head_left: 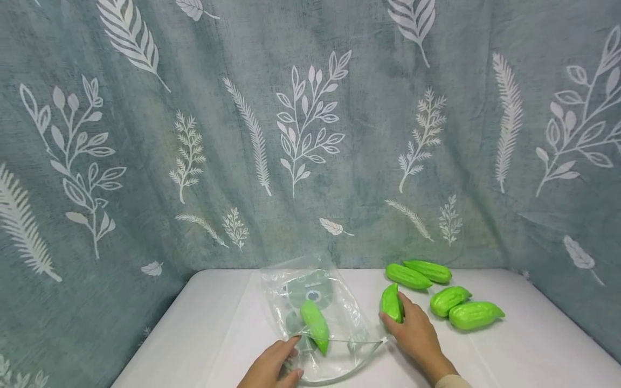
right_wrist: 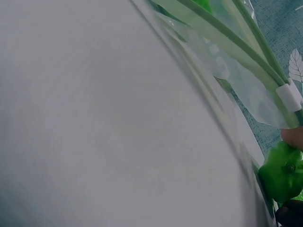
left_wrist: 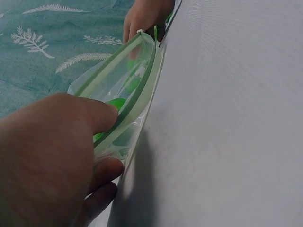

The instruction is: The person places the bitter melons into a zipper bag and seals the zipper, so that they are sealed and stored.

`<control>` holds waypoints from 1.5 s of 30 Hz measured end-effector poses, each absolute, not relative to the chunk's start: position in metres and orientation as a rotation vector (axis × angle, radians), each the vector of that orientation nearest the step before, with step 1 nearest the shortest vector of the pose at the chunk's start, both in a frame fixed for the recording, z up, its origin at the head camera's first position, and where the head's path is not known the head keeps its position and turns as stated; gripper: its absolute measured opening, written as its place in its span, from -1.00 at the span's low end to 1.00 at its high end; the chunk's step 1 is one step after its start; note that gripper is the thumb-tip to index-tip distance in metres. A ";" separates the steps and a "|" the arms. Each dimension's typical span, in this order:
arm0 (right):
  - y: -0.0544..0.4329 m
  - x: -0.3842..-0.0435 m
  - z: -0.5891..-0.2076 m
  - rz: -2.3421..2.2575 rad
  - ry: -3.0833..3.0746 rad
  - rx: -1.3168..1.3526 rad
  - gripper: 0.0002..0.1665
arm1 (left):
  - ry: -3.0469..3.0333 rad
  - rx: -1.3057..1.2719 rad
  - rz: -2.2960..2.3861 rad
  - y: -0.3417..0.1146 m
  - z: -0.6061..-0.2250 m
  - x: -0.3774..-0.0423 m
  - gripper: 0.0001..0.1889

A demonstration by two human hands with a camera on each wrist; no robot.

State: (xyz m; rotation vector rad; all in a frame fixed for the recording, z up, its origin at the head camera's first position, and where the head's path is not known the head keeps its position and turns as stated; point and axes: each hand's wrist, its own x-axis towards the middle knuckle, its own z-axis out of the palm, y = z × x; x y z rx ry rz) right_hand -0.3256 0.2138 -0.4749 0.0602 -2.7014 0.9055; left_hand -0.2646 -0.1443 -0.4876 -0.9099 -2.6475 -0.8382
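A clear zip bag with a green-edged mouth lies on the table, its opening toward the front and spread apart. One green bitter melon is inside it. My left hand holds the near left side of the mouth; in the left wrist view, the thumb lies over the green rim with fingers below. Just right of the bag, my right hand grips another bitter melon between thumb and fingers. The right wrist view catches that melon's end beside the white slider at the mouth's corner.
Two bitter melons lie at the back right of the white table. Two more lie right of my right hand. A grey-green curtain with white leaf prints hangs behind the table and along both sides.
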 end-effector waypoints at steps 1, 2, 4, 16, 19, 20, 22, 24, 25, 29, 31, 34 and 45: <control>0.215 -0.326 -0.474 0.896 -2.697 0.063 -0.02 | -2.637 -0.915 -0.840 -0.143 -0.486 -0.265 -0.36; 0.216 -0.326 -0.472 0.891 -2.693 0.068 -0.03 | -2.629 -0.918 -0.840 -0.142 -0.485 -0.265 -0.36; 0.219 -0.326 -0.470 0.904 -2.684 0.077 -0.06 | -2.619 -0.920 -0.843 -0.140 -0.482 -0.266 -0.36; 0.229 -0.313 -0.458 1.177 -2.661 0.003 -0.09 | -2.531 -0.946 -0.805 -0.135 -0.482 -0.269 -0.37; 0.231 -0.307 -0.457 1.240 -2.636 -0.008 -0.07 | -2.512 -0.947 -0.811 -0.134 -0.483 -0.269 -0.38; 0.232 -0.304 -0.457 1.256 -2.634 -0.013 -0.06 | -2.518 -0.946 -0.814 -0.134 -0.483 -0.269 -0.38; 0.233 -0.299 -0.457 1.281 -2.628 -0.026 -0.07 | -2.534 -0.943 -0.824 -0.133 -0.483 -0.268 -0.38; 0.234 -0.294 -0.456 1.310 -2.618 -0.034 -0.09 | -2.545 -0.942 -0.827 -0.133 -0.484 -0.268 -0.37; 0.234 -0.292 -0.456 1.315 -2.617 -0.034 -0.10 | -2.550 -0.941 -0.830 -0.133 -0.484 -0.268 -0.37; 0.232 -0.283 -0.456 1.399 -2.594 -0.033 -0.13 | -2.529 -0.944 -0.832 -0.133 -0.484 -0.268 -0.37; 0.230 -0.280 -0.457 1.454 -2.585 -0.035 -0.15 | -2.524 -0.940 -0.835 -0.135 -0.484 -0.267 -0.37; 0.225 -0.278 -0.461 1.518 -2.563 -0.044 -0.16 | -2.548 -0.925 -0.842 -0.138 -0.485 -0.266 -0.36; 0.218 -0.277 -0.471 1.559 -2.504 -0.091 -0.21 | -2.588 -0.928 -0.867 -0.146 -0.489 -0.264 -0.36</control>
